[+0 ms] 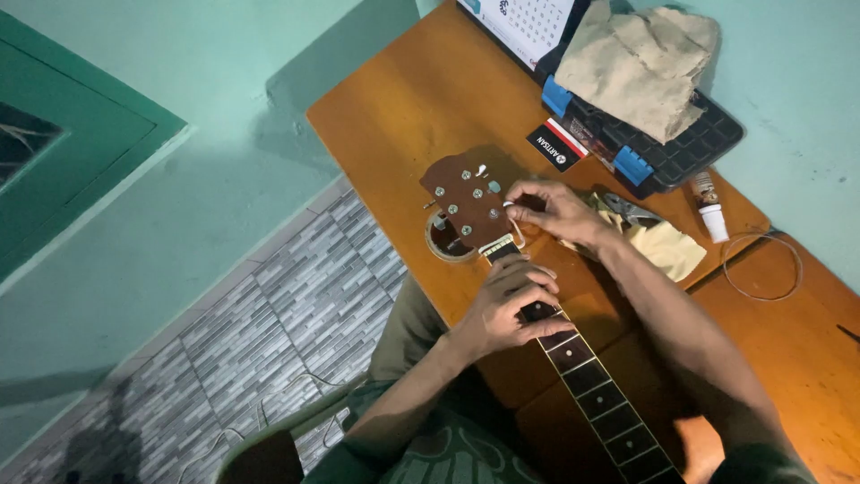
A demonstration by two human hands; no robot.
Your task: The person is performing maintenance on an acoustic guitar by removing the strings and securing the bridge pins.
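- Headstock (468,199) of acoustic guitar lies flat near left edge of wooden table (403,99), back face up with tuner gears showing; it rests partly over a roll of tape (445,242).
- Neck with dark fretboard (591,385) runs from headstock toward the person, crossing the table's near edge.
- Left hand (506,309) curled over the fretboard just below the nut, fingers pressed together and bent down on the neck, pinning it.
- Right hand (557,213) at headstock's right side, thumb and forefinger pinching a small white tuner peg (508,204); other fingers loosely curled.
- Step in hand, as judged: working a tuner on the right row while the neck is held steady. Next move calls for small finger turns only and firm hold by left hand so headstock does not slide off the tape roll.
- Yellow cloth (667,246) just beside right wrist; small white bottle (712,215) and coil of wire (761,267) toward right edge.
- Black tool case (672,152) with crumpled grey rag (640,63) at far edge, calendar (528,22) at far corner, small card (557,143) between case and headstock.
- Open room: bare tabletop beyond headstock toward far left corner; left edge close to headstock, little slack there.
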